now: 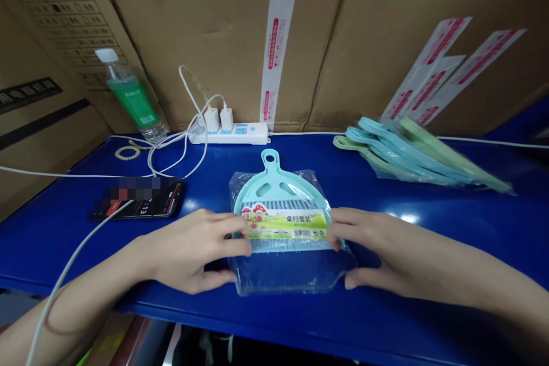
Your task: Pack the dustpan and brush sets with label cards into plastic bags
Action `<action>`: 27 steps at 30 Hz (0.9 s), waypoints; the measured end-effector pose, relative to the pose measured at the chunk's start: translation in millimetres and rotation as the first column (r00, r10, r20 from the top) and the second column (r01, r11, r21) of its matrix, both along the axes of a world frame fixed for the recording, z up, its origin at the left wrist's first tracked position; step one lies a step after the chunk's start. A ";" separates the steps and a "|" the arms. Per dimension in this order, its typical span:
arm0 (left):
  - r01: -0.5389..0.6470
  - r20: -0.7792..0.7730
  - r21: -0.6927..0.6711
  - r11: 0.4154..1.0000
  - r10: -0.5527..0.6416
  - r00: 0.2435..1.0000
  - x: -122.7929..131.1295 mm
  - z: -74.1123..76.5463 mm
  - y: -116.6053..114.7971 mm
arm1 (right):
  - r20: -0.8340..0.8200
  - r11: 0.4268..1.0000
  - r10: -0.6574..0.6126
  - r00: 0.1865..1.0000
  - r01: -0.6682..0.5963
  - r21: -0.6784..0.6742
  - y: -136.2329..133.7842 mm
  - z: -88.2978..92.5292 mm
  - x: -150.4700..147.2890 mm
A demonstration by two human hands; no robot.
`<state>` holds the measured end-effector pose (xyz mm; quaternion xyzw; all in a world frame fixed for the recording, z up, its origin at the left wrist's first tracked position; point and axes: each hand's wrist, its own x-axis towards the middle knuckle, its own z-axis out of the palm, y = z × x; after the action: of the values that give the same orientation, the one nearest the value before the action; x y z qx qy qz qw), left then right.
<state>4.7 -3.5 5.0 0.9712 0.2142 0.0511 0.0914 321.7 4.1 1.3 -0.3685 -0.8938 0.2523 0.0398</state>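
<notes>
A light-blue dustpan and brush set lies flat in a clear plastic bag on the blue table, its handle pointing away from me. A printed label crosses its middle. My left hand rests at the set's left edge, fingertips on the bag and thumb apart below them. On the other side, my right hand touches the right edge with its fingers, the thumb spread near the bag's lower right corner. Neither hand is closed round the set.
At the back right lies a pile of bagged blue and green dustpans. A phone with a white cable lies at the left. Behind it are a tilted bottle, a power strip and cardboard walls.
</notes>
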 end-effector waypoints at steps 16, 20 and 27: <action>-0.059 0.033 -0.033 0.998 0.060 0.998 6.9 3.6 3.6 | -0.109 0.997 0.078 0.991 -0.077 0.019 1.1 1.3 -6.9; -0.047 0.041 0.004 0.999 0.047 0.998 6.2 1.5 2.8 | -0.105 0.997 0.062 0.993 -0.057 0.055 -0.1 -1.8 -8.8; -0.109 0.067 0.075 0.991 0.104 0.992 8.4 -4.4 3.4 | -0.151 0.996 -0.021 0.988 0.033 0.079 -1.0 -4.7 -14.0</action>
<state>13.1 -0.1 0.6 0.9591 0.2607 0.0949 0.0569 307.7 3.1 -3.4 -0.3586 -0.8928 0.2421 0.1253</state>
